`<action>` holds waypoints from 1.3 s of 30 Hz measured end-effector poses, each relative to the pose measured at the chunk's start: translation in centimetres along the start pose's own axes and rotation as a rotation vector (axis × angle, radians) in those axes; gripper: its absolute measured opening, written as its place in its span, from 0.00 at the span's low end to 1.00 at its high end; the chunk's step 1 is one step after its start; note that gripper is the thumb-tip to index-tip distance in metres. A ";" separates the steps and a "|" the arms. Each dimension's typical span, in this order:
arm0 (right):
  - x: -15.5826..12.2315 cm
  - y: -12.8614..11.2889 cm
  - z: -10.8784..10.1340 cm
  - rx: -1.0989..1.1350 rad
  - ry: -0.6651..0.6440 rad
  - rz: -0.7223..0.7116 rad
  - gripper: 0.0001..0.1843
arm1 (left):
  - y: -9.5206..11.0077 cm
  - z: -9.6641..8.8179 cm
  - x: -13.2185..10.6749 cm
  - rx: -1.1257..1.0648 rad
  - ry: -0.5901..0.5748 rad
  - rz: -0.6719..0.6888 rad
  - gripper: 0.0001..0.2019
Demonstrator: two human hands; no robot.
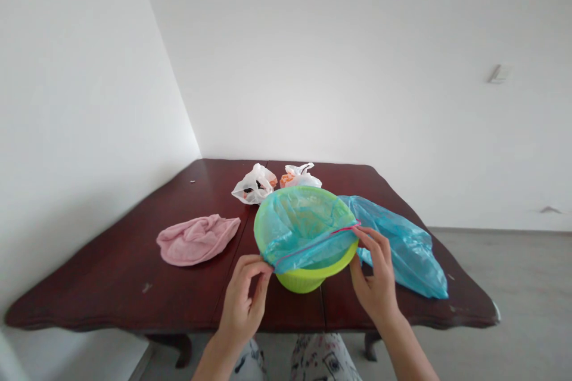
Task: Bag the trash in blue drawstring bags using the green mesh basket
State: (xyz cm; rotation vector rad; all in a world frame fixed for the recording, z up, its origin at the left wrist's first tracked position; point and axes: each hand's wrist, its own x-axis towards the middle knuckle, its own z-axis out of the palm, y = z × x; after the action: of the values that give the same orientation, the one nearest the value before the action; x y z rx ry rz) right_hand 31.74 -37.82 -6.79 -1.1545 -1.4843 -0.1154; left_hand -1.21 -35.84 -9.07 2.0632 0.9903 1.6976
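The one view looks from the person's head, forward and down over a dark red-brown wooden table with wavy edges (201, 292), whose near side lies close, at 6 o'clock. The plain white back wall (313, 59) stands farther off at 12, faced nearly square-on; grey floor (491, 274) shows at 4. The view centres just beyond a round lime-green plastic basin (299, 283).
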 end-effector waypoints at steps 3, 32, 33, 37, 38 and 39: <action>-0.1 0.0 -0.5 -0.011 0.031 -0.014 0.25 | 1.0 0.1 0.2 -0.028 -0.070 -0.006 0.09; 7.4 -4.3 -4.1 -0.043 -0.536 -0.243 0.32 | 6.0 -0.7 5.6 0.264 -0.404 0.274 0.18; 7.2 -4.1 -4.1 -0.025 -0.526 -0.238 0.28 | 6.0 -0.7 5.4 0.252 -0.404 0.281 0.18; 4.7 -2.6 -3.1 -0.008 -0.311 -0.152 0.15 | 6.1 -1.0 4.6 0.187 -0.430 0.270 0.17; 3.7 -2.1 -2.8 -0.030 -0.245 -0.112 0.12 | 6.2 -1.3 4.7 0.166 -0.422 0.251 0.17; 2.6 -1.7 -2.6 -0.053 -0.204 -0.064 0.10 | 6.4 -1.7 5.0 0.149 -0.407 0.226 0.17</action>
State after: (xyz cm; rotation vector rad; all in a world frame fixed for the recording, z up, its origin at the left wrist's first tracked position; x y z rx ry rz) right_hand 32.86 -38.81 -3.04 -1.1896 -1.7073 -0.0832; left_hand -0.43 -37.44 -1.00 2.5639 0.7947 1.2425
